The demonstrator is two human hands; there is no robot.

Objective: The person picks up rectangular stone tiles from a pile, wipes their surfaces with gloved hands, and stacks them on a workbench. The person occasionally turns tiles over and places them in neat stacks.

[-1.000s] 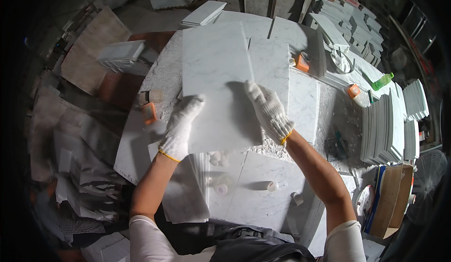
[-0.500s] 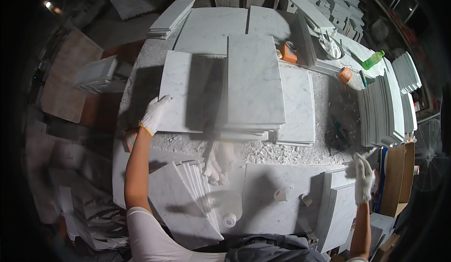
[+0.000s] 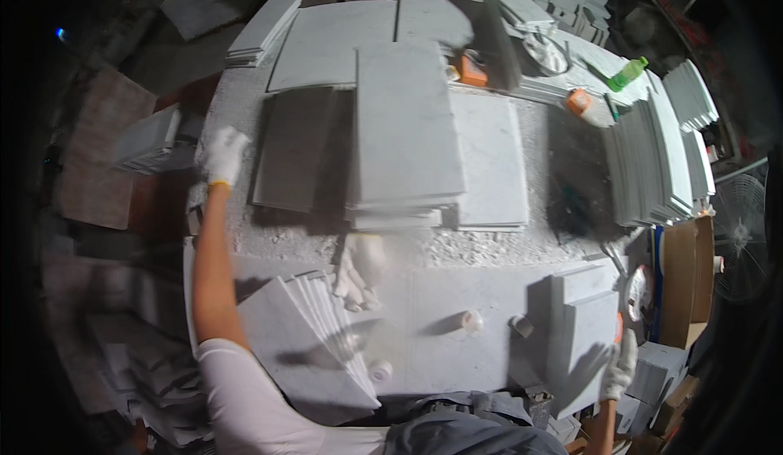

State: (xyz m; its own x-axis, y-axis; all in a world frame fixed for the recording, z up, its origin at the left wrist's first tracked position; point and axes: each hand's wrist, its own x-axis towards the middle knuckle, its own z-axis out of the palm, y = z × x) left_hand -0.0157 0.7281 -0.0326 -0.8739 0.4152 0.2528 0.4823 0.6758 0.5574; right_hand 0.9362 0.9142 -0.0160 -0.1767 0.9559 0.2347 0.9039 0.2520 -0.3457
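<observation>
My left hand (image 3: 223,157), in a white glove with a yellow cuff, is over the dusty table's left edge. It is apart from the shaded marble tile (image 3: 285,149), and motion smears its fingers. My right hand (image 3: 621,367), also gloved, is low at the right with fingers stretched out, beside a stack of marble tiles (image 3: 589,332). Something orange (image 3: 619,328) shows just above its fingertips. In the middle lies a taller stack of long pale marble tiles (image 3: 408,124). A loose white glove (image 3: 359,271) lies in front of that stack.
Fanned-out tiles (image 3: 326,324) lie near me. Small rolls (image 3: 471,322) stand on the near slab. Upright tiles (image 3: 652,165), a green bottle (image 3: 628,74) and a bowl (image 3: 545,53) are at the right. A cardboard box (image 3: 687,284) and a fan (image 3: 739,230) stand beyond the edge.
My left hand has come off the tile's left edge and moved away to the left. My right hand has moved down toward me. The whole view has shifted slightly.
</observation>
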